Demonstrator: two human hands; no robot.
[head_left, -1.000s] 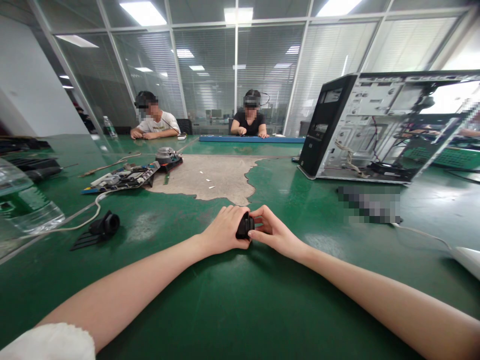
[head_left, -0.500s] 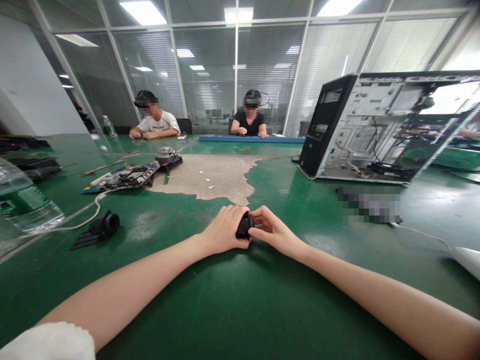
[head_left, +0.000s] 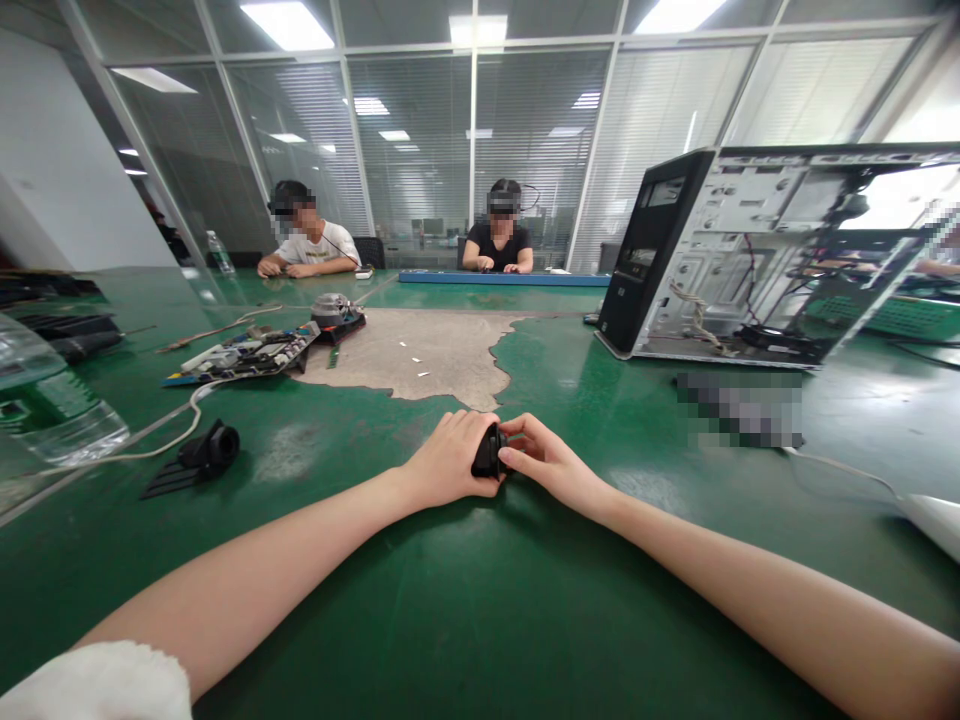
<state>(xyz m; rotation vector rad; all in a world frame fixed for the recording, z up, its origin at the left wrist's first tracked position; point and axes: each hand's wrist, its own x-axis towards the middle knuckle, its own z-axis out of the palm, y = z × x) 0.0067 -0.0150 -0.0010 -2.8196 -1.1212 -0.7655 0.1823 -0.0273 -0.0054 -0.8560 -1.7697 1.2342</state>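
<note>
A small black object [head_left: 487, 453] is between my two hands, just above the green table [head_left: 480, 600]. My left hand [head_left: 454, 460] wraps round it from the left, its back facing up. From the right, my right hand [head_left: 551, 462] pinches the object's near right side with thumb and fingers. The object's left part and underside are hidden by my left hand. Another black part [head_left: 214, 450], with a round opening and flat slats, lies to the left of my left forearm.
A circuit board [head_left: 247, 355] and cables lie at the left, near a clear bottle [head_left: 60, 400]. An open computer case [head_left: 750, 260] stands at the right, behind a blurred dark object [head_left: 742, 410]. Two people [head_left: 319, 245] [head_left: 499, 240] sit across the table.
The thumb and fingers of my right hand have shifted slightly on the black object. My left hand stays in place.
</note>
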